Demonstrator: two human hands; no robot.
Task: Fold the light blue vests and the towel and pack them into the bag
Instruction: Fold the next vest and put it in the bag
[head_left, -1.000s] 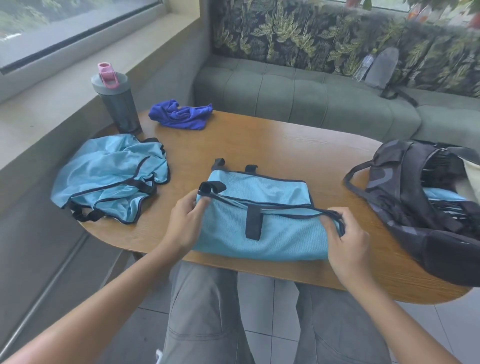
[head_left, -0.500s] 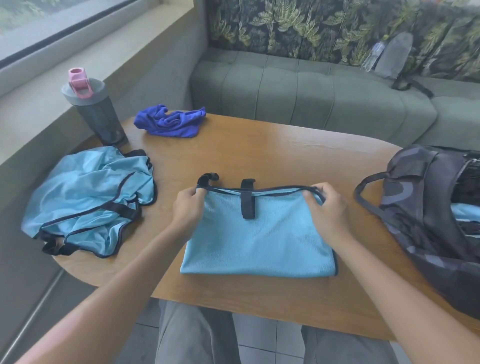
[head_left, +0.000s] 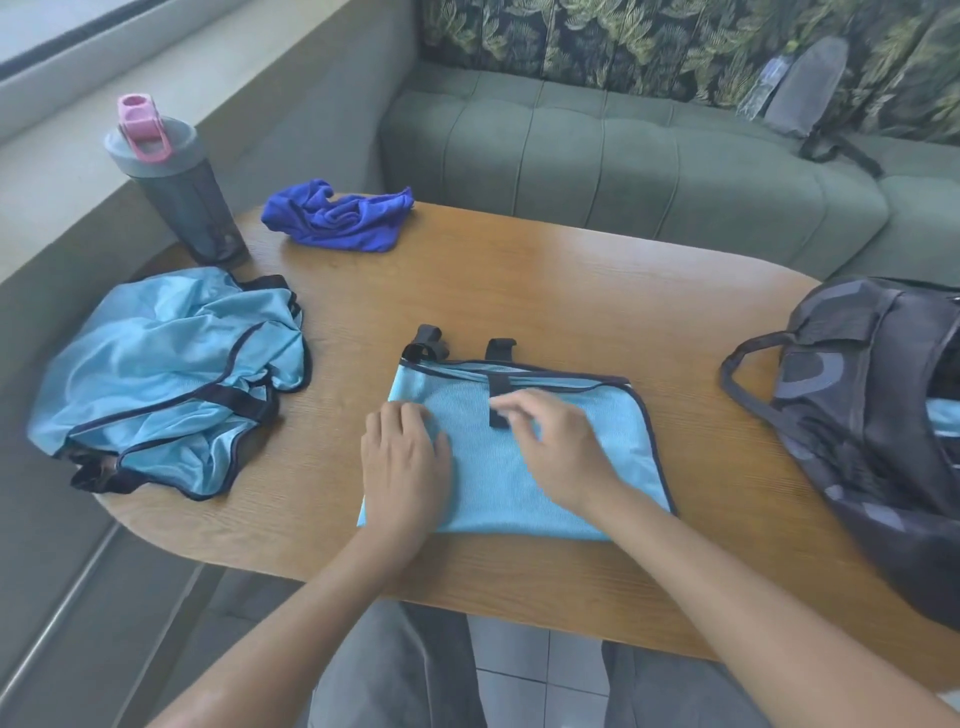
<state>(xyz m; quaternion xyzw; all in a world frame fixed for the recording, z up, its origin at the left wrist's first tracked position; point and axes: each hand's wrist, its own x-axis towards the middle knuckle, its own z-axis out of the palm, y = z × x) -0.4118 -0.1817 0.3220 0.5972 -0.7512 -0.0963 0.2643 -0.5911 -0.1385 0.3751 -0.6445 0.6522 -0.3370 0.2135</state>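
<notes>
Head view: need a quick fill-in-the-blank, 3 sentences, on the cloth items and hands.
1. Both hands, the left hand and the right hand, rest on the folded ____ vest.
2. The crumpled dark blue towel lies beside the ____ with the pink cap.
3. The unfolded vest lies at the table's ____ end.

Missing words: light blue; bottle; left

The dark camo fabric bag (head_left: 872, 415) runs off the right edge. Right hand (head_left: 556, 447) is motion-blurred, so its grip's unclear.
</notes>
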